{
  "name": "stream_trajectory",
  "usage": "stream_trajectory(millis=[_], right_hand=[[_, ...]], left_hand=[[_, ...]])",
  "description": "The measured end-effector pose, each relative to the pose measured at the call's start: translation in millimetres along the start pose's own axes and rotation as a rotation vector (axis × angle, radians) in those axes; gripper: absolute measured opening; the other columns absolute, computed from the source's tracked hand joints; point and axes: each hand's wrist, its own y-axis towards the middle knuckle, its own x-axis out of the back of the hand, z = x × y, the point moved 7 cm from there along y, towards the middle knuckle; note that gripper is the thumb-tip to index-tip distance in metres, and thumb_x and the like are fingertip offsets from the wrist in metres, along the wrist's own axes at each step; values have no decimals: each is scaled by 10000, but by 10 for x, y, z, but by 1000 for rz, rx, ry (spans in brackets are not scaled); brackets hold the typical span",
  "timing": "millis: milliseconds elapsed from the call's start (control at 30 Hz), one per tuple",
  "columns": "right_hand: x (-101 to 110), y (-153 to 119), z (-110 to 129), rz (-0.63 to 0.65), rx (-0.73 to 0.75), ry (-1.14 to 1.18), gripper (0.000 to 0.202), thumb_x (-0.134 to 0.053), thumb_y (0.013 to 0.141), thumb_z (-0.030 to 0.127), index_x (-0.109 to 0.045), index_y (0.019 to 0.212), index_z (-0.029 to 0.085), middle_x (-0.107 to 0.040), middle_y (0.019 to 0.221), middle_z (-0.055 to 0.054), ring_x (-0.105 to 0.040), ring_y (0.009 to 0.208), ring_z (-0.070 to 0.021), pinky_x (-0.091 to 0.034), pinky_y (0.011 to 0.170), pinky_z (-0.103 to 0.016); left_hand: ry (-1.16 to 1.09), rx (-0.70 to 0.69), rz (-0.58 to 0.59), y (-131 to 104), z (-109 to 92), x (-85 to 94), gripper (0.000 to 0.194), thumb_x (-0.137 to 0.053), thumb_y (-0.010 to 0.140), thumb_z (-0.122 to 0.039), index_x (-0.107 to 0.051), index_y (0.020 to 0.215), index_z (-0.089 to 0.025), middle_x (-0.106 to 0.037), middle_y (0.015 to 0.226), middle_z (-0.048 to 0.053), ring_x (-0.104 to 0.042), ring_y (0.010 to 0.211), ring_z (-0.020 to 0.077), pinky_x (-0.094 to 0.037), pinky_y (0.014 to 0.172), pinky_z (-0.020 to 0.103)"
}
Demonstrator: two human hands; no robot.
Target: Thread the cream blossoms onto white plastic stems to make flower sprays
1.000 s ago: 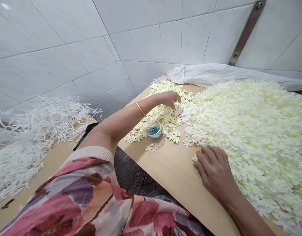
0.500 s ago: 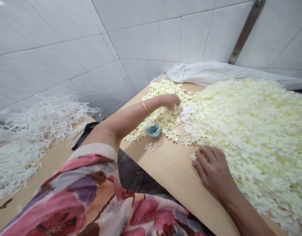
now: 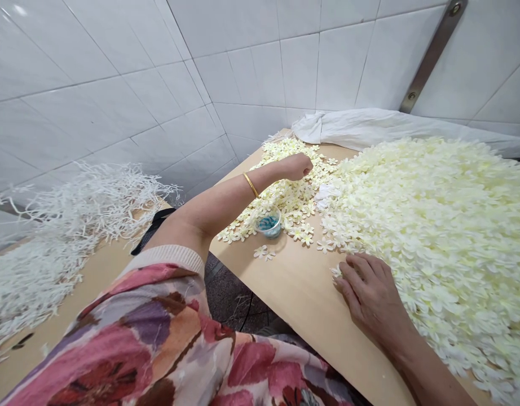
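Note:
My left hand [image 3: 298, 167] stretches out over the smaller spread of pale yellow artificial flowers [image 3: 281, 194]. Its fingers are curled into a fist, and what they hold, if anything, is hidden. Resting on the table, my right hand [image 3: 370, 287] has its fingers bent and close together. A small white artificial flower [image 3: 336, 272] pokes out at its fingertips, partly covered by them. Between my hands stands a clear plastic cup [image 3: 269, 223] with blue-green contents. Two loose flowers [image 3: 263, 252] lie in front of the cup.
A large heap of pale yellow flowers [image 3: 454, 225] covers the table's right side. White cloth [image 3: 370, 124] runs along the tiled wall behind it. A crumpled white piece [image 3: 326, 193] lies between the flower piles. White stem-like strands [image 3: 86, 208] are heaped on another surface at left.
My left hand has lifted slightly above the flowers and its fingers now look more tightly curled. My right hand keeps its place by the small flower. The view has shifted a little.

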Motion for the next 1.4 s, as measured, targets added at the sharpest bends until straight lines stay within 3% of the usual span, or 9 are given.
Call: stream_trajectory(millis=[267,433,667,800,1000,1133,1233,1400], right_hand=[[12,6,11,14,0,-10,171,-503,866,226,-613,960,134,-619,986,-112,-498,1013,-240,-388,894,-402],[3,-1,-7,45,-19,-2,168,-497,869,235,-612,953,147,-617,993,-107,-493,1029,-235,-377,895,-392],[-20,-17,-34,73,-14,-7,181,-500,867,260,-612,956,150,-611,997,-96,-482,1028,-228,-358,889,-374],[-19,-13,-31,72,-10,-28,181,-499,869,263,-617,948,149,-615,991,-94,-480,1019,-228,-357,885,-370],[-1,2,-20,58,-12,-67,196,-502,870,271,-623,949,138,-621,989,-105,-477,1012,-226,-353,897,-371],[12,14,-12,56,-11,-100,208,-507,869,273,-625,961,129,-627,1011,-111,-469,1020,-228,-341,924,-384],[29,16,-7,46,-6,-118,201,-512,867,271,-628,953,132,-637,1012,-109,-472,1026,-229,-338,928,-390],[60,13,2,19,16,-138,189,-524,859,270,-636,935,139,-652,994,-99,-483,1029,-241,-348,915,-395]], left_hand=[[-69,25,-58,-203,-104,263,274,-431,505,13,-638,617,-128,-655,729,68,-555,699,160,-373,649,272],[-213,-78,17,-524,-495,336,266,-438,539,21,-638,645,-119,-643,736,47,-538,653,110,-353,594,228],[-290,-274,259,-891,-1129,22,279,-426,571,65,-613,654,-126,-620,721,41,-508,633,98,-327,566,211],[-259,-302,299,-913,-1213,-150,281,-420,570,79,-594,637,-131,-607,696,40,-490,624,107,-321,565,218],[-240,-318,300,-885,-1201,-153,170,-510,617,-12,-611,664,-140,-611,723,40,-476,611,111,-317,565,231],[-255,-293,199,-833,-1221,-101,36,-580,679,-120,-611,671,-136,-622,772,47,-493,639,112,-335,608,238],[-246,-274,94,-810,-1232,-17,55,-578,719,-138,-602,669,-134,-609,745,45,-493,648,115,-345,635,246],[-346,-182,-189,-1013,-1217,314,138,-515,801,-156,-574,677,-145,-571,681,28,-497,649,117,-357,635,249]])
